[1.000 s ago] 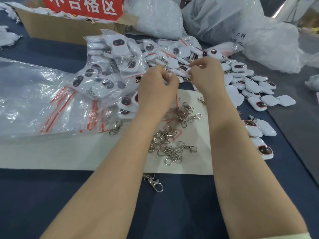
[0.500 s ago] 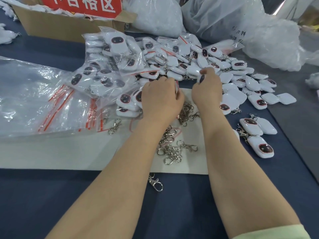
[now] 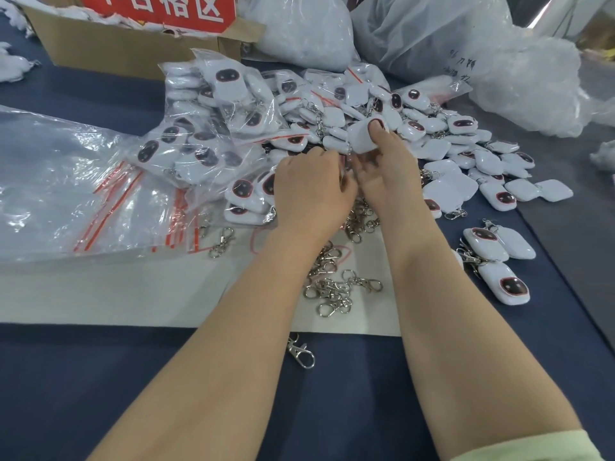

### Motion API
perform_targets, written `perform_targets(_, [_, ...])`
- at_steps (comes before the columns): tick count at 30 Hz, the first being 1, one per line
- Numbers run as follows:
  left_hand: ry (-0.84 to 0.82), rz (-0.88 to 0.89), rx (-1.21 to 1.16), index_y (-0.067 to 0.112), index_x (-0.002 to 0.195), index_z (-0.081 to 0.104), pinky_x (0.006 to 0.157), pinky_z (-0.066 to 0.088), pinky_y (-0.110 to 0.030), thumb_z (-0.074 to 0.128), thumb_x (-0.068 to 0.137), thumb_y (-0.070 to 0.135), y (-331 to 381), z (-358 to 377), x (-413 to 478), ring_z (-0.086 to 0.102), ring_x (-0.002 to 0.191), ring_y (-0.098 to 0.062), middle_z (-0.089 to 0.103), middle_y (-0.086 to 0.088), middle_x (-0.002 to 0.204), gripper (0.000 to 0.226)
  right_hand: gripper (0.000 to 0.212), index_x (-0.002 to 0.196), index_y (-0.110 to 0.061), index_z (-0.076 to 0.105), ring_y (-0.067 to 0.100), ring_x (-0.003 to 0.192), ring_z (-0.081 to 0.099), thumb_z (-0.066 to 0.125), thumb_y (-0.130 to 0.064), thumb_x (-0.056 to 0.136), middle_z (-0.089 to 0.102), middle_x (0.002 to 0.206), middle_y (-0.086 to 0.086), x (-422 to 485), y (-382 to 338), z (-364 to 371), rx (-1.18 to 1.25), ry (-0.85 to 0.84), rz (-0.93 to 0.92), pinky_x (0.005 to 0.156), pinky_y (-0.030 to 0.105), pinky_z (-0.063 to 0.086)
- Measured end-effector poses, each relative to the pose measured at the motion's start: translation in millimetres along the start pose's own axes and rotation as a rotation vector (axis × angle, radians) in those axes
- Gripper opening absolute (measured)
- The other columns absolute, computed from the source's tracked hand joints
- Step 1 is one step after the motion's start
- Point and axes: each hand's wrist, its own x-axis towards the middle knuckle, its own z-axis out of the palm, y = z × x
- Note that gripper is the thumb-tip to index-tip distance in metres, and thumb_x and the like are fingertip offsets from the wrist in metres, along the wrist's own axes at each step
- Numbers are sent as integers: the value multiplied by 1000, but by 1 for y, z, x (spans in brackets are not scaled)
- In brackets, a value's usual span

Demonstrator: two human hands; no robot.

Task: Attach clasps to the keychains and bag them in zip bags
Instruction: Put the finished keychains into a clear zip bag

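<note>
Right hand: the right hand [image 3: 382, 171] is up at the near edge of the heap, thumb pressed on top of a white keychain [image 3: 361, 138], fingers curled beneath it, a firm grasp
Held keychain: plain white back facing the camera, tilted, raised just above the pile, with a short chain [image 3: 349, 151] dangling from its lower end
Left hand: the left hand [image 3: 312, 191] tucks in against the right one, knuckles up, fingers curled in toward that dangling chain; the fingertips are hidden, so I cannot tell whether it grips anything
Loose pile: a wide spill of loose keychains [image 3: 466, 144], white bodies and dark faces, spreading out to the right of both hands
Bagged lot: bagged keychains [image 3: 216, 128] are heaped just left of the hands, leaning against the loose pile
Zip bags: empty zip bags [image 3: 83, 194] with red strips lie far left, their near edge over the white sheet [image 3: 133, 294]
Clasps: a tangle of metal clasps [image 3: 332, 284] sits on the sheet between the two forearms; a lone clasp [image 3: 301, 352] lies off the sheet on the blue cloth [image 3: 100, 377]
Right side: three keychains [image 3: 492, 254] lie apart from the pile, beside the right forearm
Back of table: a cardboard box [image 3: 126, 44] with a red sign [image 3: 159, 8], and big plastic sacks [image 3: 432, 34] beside it
</note>
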Motion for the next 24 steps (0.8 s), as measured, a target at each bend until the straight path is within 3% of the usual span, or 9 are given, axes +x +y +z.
perform_targets(3, [4,2,9,19,87,56,80,32,-33,48,91,34,0,1,0,56,87,-24,62,-2,93,18,5,99,-10,53,25,79,67,48,-9,100,61,96,14,0,3,0,24,-52,15,78,37,56])
perform_targets(6, [9,10,19,18,88,57,80,32,-32,47,91,34,0,2,0,56,86,-24,61,-1,92,19,10,105,-3,51,21,67,67,45,-10,102,62,91,14,-1,6,2,-29,-35,4,62,30,59])
perform_targets(9, [7,6,14,17,85,56,79,31,-33,47,91,32,0,3,0,53,81,-23,60,-1,88,18,10,98,-4,55,13,54,60,49,-11,100,64,84,12,-1,6,1,-95,1,-27,50,22,50])
perform_targets(15, [7,5,25,22,80,45,73,21,-28,47,90,34,-1,4,0,39,72,-17,49,5,80,16,9,86,-12,62,9,50,54,60,-16,94,65,64,2,-4,5,0,-218,-23,-68,52,21,45])
perform_targets(20, [-6,6,28,22,81,47,74,26,-31,48,89,32,1,2,0,54,80,-23,61,-1,87,13,13,79,-14,59,10,55,54,58,-12,92,59,62,1,-6,8,0,-412,-57,-146,54,21,45])
perform_targets(24, [-11,9,21,23,81,43,78,30,-32,48,89,33,0,1,-1,55,84,-24,61,-1,88,13,13,84,-10,59,12,58,57,55,-13,95,63,69,5,-5,10,1,-391,-59,-134,54,21,46])
